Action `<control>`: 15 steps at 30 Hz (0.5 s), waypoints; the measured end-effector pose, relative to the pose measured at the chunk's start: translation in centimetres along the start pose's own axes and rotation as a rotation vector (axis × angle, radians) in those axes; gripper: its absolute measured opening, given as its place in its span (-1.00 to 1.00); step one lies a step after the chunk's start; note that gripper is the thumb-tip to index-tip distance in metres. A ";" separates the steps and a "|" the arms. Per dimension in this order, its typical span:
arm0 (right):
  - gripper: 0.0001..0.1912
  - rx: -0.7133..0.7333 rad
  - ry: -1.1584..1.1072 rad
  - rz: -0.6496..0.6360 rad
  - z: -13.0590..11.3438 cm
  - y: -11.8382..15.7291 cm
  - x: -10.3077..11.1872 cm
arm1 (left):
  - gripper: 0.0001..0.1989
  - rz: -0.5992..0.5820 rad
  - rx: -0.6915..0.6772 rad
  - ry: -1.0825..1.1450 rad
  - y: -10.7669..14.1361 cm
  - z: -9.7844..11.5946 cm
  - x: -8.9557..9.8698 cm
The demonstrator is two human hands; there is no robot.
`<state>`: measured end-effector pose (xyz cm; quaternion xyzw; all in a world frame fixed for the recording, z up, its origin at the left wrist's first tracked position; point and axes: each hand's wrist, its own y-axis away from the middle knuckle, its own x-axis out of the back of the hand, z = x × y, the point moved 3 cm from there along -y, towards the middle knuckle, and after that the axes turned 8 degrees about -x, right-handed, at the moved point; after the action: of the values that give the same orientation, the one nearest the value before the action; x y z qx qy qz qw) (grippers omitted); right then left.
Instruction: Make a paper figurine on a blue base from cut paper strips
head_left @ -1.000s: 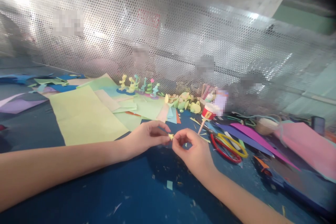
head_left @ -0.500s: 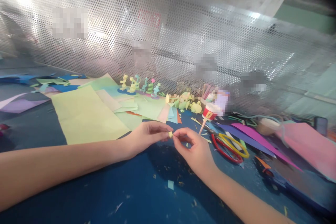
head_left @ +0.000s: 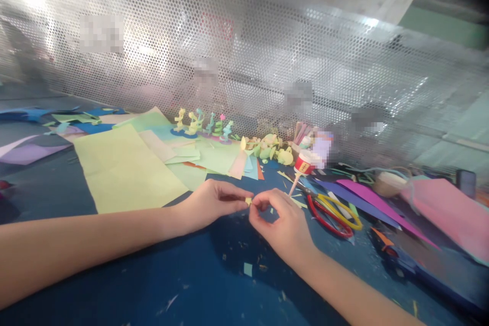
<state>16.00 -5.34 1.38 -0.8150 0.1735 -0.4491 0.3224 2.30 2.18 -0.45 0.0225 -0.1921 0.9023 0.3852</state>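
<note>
Pinch grip: left hand (head_left: pixel 204 206) holds small yellow piece (head_left: pixel 248 201) between thumb and fingertips, above blue table (head_left: pixel 171 275). Right hand (head_left: pixel 284 219) curled, thumb and forefinger nearly ringed, tips right at piece's edge; cannot tell if they grip it too. Scissors (head_left: pixel 336 216), red and yellow handles, just beyond right hand. Pale yellow sheet (head_left: pixel 126 173) behind left forearm.

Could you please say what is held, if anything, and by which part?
The left hand pinches a small yellow piece by its left side; the right hand meets its right edge, grip unclear.
</note>
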 end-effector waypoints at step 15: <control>-0.90 -0.181 -0.169 -0.036 0.8 -0.1 -0.3 | -0.73 0.031 -0.001 0.061 0.0 0.5 -0.1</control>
<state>16.49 -4.82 0.92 -0.8786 0.1709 -0.3673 0.2529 2.30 1.93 0.00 -0.0079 -0.1808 0.9084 0.3769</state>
